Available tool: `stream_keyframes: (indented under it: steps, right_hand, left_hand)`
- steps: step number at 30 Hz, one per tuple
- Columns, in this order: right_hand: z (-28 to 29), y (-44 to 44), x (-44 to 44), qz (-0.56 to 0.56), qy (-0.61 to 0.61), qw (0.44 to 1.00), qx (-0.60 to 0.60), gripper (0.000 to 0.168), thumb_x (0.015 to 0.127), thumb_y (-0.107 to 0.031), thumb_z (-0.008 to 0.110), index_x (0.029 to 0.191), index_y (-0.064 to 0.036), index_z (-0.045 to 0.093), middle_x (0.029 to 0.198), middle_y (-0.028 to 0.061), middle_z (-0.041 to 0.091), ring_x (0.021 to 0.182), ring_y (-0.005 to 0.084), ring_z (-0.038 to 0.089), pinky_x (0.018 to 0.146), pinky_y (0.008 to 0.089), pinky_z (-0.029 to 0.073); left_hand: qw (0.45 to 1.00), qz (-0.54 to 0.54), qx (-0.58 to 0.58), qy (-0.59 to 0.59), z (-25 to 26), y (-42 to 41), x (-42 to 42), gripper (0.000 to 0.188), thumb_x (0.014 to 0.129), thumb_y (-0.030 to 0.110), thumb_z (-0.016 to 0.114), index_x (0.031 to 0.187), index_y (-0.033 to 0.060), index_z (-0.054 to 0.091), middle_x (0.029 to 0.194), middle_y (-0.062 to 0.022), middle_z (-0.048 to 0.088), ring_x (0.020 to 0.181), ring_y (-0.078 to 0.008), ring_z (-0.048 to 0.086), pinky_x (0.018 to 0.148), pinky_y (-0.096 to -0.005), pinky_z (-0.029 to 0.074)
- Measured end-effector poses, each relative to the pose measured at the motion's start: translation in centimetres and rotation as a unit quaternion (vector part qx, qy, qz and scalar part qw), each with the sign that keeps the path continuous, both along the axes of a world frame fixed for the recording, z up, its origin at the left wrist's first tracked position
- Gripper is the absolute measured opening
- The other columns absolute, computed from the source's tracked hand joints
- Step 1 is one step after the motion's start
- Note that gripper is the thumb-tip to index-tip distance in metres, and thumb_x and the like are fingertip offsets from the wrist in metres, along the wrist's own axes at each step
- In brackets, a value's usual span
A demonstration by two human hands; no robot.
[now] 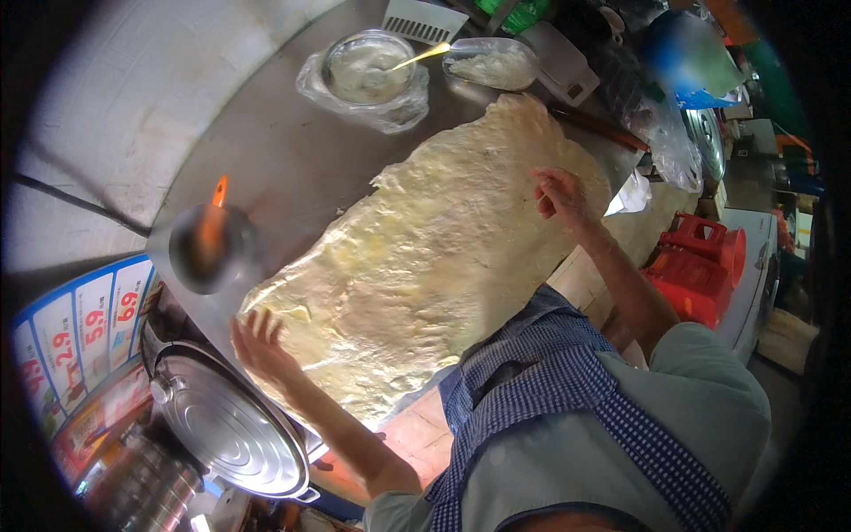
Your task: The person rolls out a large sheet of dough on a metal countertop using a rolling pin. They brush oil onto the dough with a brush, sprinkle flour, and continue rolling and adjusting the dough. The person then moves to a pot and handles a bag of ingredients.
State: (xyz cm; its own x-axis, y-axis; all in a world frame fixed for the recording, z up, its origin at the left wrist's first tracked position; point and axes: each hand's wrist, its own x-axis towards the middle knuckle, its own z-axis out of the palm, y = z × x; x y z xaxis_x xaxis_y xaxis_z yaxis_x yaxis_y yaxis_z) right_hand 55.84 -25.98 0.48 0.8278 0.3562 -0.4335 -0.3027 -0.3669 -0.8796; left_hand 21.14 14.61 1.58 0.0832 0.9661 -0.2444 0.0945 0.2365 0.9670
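Note:
A large, thin sheet of oiled dough (425, 246) spreads across the metal worktable (279, 173), its surface shiny and wrinkled with yellowish patches. At the sheet's left end, my left hand (259, 349) rests at the edge with fingers spread. My right hand (562, 196) is over the dough's right part, its fingers partly curled; whether it touches or pinches the dough cannot be told. A dark round pot (199, 266) with an orange-handled tool (219, 193) stands beyond the left end.
At the back are a bowl of pale paste (365, 70) with a yellow-handled utensil (422, 54) and a clear scoop of flour (495, 70). A large lidded metal pan (226, 419) stands lower left, below a price board (86, 326). Red plastic containers (691, 279) lie right.

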Motion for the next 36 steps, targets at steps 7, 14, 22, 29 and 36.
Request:
stream_keyframes:
  steps: [7, 14, 22, 29, 36]
  right_hand:
    - [-2.0, -7.7, 5.1, 0.055, -0.41, 0.893, -0.177, 0.026, 0.1, -0.018, 0.059, 0.121, -0.004, 0.062, 0.098, 0.0101, 0.067, 0.079, 0.0238, 0.065, 0.072, 0.0335, 0.053]
    - [-1.8, -2.9, 3.9, 0.284, -0.454, 0.837, -0.112, 0.069, 0.087, -0.009, 0.071, 0.149, -0.005, 0.04, 0.155, 0.0161, 0.04, 0.142, 0.0341, 0.039, 0.115, 0.0444, 0.034]
    - [-5.8, 10.7, -7.7, 0.55, -0.495, 0.672, -0.031, 0.086, 0.095, -0.051, 0.055, 0.155, 0.0, 0.022, 0.165, 0.0181, 0.011, 0.153, 0.0322, 0.011, 0.124, 0.0487, 0.01]
    - [-6.0, 14.4, -3.6, 0.598, -0.353, 0.708, -0.127, 0.092, 0.092, -0.044, 0.064, 0.158, -0.002, 0.015, 0.166, 0.0166, 0.011, 0.153, 0.0323, 0.011, 0.125, 0.0481, 0.006]
    - [-6.8, 7.2, 1.3, 0.406, -0.502, 0.718, -0.258, 0.092, 0.095, -0.048, 0.058, 0.156, 0.005, 0.013, 0.164, 0.0242, 0.013, 0.152, 0.0396, 0.013, 0.123, 0.0527, 0.009]
  left_hand:
    - [0.988, -0.081, 0.008, 0.13, -0.2, -21.8, 3.2, 0.046, 0.106, 0.028, 0.042, 0.14, -0.0018, 0.047, 0.111, -0.0175, 0.066, 0.08, -0.0226, 0.07, 0.054, -0.0265, 0.058]
    - [0.819, -0.359, 0.246, 0.374, -2.1, -32.3, 11.6, 0.054, 0.103, 0.025, 0.049, 0.152, 0.0043, 0.036, 0.159, -0.0197, 0.03, 0.15, -0.0334, 0.024, 0.121, -0.0559, 0.012]
    - [0.8, -0.224, 0.23, 0.507, -3.3, -24.2, 9.2, 0.061, 0.107, 0.035, 0.038, 0.156, 0.001, 0.026, 0.165, -0.0171, 0.019, 0.153, -0.0338, 0.014, 0.12, -0.0589, 0.003]
    - [0.797, -0.295, 0.213, 0.482, -4.5, -21.5, 6.3, 0.061, 0.107, 0.037, 0.037, 0.155, 0.0011, 0.029, 0.164, -0.0172, 0.022, 0.153, -0.0312, 0.016, 0.121, -0.0567, 0.003]
    - [0.779, -0.332, 0.284, 0.45, -5.0, -19.8, 6.7, 0.067, 0.101, 0.032, 0.051, 0.154, -0.0008, 0.028, 0.163, -0.0199, 0.023, 0.153, -0.034, 0.015, 0.12, -0.0595, 0.0]
